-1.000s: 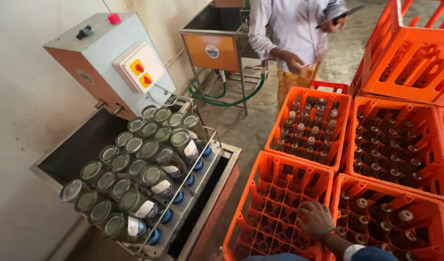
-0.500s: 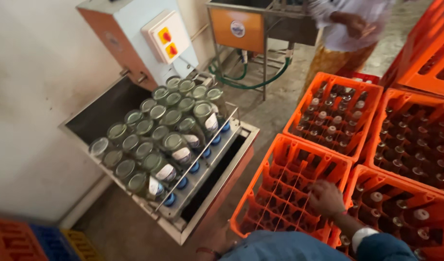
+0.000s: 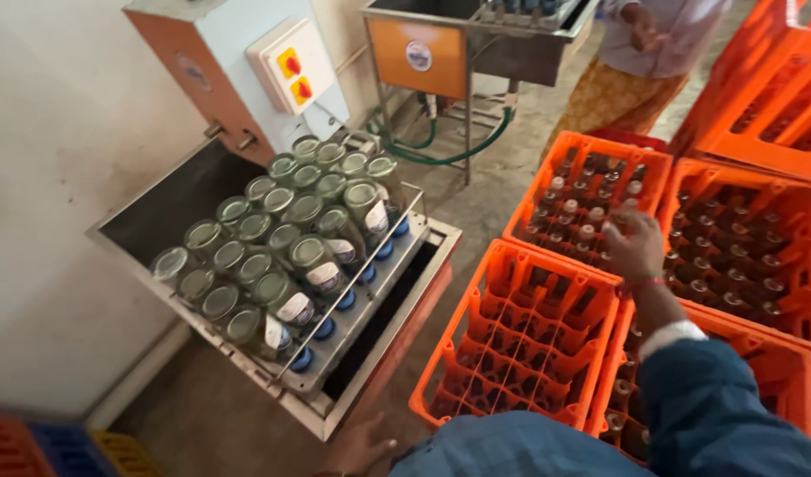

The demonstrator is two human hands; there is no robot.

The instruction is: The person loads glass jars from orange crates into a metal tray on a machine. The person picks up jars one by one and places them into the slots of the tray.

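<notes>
**Asker:** What has changed since half a second ago?

**Describer:** Raised from the empty crate (image 3: 520, 340), the right hand (image 3: 633, 246) now hovers over the far crate (image 3: 591, 201), which is full of capped bottles (image 3: 591, 232). It was resting lower, near the empty crate's rim. The view has also swung a little to the right.

**Asker:** What are the right hand's fingers doing?

**Describer:** They are loosely spread and curled downward, just above the bottle tops. I cannot tell whether they grip a bottle; the back of the hand hides what lies under it.

**Asker:** And the left hand?

**Describer:** The left hand (image 3: 363, 446) shows only at the bottom edge, fingers open and spread, holding nothing. It is just beside the lower corner of a metal tray (image 3: 352, 411).

**Asker:** What is in the tray?

**Describer:** A slanted wire rack (image 3: 352, 287) packed with rows of upturned green glass bottles (image 3: 282, 238), their bases facing up, some with pale labels.

**Asker:** What else is nearby?

**Describer:** An orange and white machine (image 3: 237, 71) with a switch box stands behind the tray. More orange crates (image 3: 750, 234) of bottles sit to the right. Another person (image 3: 639, 62) stands at a metal sink (image 3: 463, 44) at the top.
</notes>
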